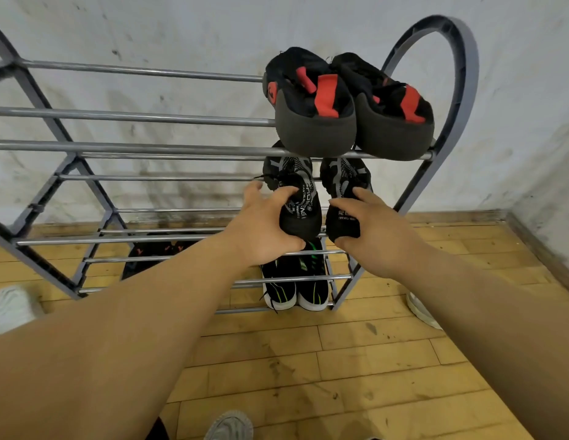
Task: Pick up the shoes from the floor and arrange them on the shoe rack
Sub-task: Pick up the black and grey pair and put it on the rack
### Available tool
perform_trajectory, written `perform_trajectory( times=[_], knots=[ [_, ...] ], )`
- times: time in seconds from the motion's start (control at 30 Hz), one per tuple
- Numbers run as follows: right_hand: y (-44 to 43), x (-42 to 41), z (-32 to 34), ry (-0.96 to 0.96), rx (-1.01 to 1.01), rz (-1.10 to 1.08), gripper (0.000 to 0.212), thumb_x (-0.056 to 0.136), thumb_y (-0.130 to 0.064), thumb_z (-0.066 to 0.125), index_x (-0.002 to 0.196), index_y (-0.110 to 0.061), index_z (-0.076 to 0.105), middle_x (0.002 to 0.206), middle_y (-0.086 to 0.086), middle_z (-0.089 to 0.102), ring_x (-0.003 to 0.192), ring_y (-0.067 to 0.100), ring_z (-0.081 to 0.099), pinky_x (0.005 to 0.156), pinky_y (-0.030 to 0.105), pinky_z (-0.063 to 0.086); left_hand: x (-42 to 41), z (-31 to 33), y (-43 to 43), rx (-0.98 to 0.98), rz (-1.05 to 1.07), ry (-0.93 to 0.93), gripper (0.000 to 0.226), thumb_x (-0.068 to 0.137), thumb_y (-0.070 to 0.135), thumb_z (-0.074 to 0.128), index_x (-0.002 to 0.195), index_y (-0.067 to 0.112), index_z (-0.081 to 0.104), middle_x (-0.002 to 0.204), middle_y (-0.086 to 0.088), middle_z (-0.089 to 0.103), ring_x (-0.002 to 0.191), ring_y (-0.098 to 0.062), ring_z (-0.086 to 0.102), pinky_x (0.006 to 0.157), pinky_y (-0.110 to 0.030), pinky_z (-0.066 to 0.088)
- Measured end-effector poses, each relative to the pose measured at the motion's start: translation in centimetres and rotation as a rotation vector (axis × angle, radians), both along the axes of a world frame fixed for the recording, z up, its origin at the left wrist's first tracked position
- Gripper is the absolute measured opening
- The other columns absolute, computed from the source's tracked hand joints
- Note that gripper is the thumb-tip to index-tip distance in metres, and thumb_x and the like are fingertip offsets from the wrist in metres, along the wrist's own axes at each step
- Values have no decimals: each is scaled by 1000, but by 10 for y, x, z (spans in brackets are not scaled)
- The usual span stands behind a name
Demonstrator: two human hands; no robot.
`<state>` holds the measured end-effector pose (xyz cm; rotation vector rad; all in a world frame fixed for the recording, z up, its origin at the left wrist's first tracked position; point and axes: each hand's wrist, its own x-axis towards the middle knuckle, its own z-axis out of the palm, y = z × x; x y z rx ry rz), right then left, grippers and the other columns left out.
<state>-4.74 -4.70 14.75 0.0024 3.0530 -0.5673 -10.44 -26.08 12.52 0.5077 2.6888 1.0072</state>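
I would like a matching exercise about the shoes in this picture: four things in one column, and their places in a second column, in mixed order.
Things:
1. black and red shoes
2. black and grey shoes
3. black and green shoes
4. white shoe

Places:
A. lowest rack level
B. on the floor, left of the rack
C. top rack level
D. middle level, one gripped by the left hand, one by the right hand

Pairs: 1-C, 2-D, 3-A, 4-B
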Motion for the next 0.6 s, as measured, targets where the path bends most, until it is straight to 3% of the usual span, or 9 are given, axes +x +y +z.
perform_trajectory(
  times=[0.13,0.23,0.43,0.53,0.6],
  knots=[
    [2,2,-4,49,-70,48,61,93,-19,68,149,-34,49,147,-1,52,135,23,48,107,37,45,0,1,-5,12,5,-16,99,78,40,83,159,38,26,138,-3,35,129,-22,45,98,-24,33],
    [4,5,-6,81,-119,63,57,94,-14,66,147,-29,52,139,-5,56,128,18,50,98,25,40,1,3,-7,32,-2,-20,97,80,39,82,160,36,27,132,1,39,112,-13,44,97,-23,33],
    [1,0,-10,109,-126,67,56,95,-14,65,147,-27,52,139,-6,56,127,16,50,96,23,38,1,1,-10,38,-9,8,93,81,40,82,159,34,32,131,0,44,121,-17,49,101,-23,32],
    [2,-7,-14,133,-74,61,58,94,-16,66,148,-28,52,147,-1,53,135,23,48,108,39,45,2,-2,-9,35,-14,30,94,83,40,80,161,32,28,135,-1,45,126,-18,49,101,-20,30],
    [2,-10,-15,151,-60,50,58,92,-18,68,147,-28,53,145,1,54,133,25,50,109,42,46,2,-4,-7,38,-14,43,93,86,40,77,162,30,25,140,-1,45,129,-17,48,101,-19,29]
  ],
)
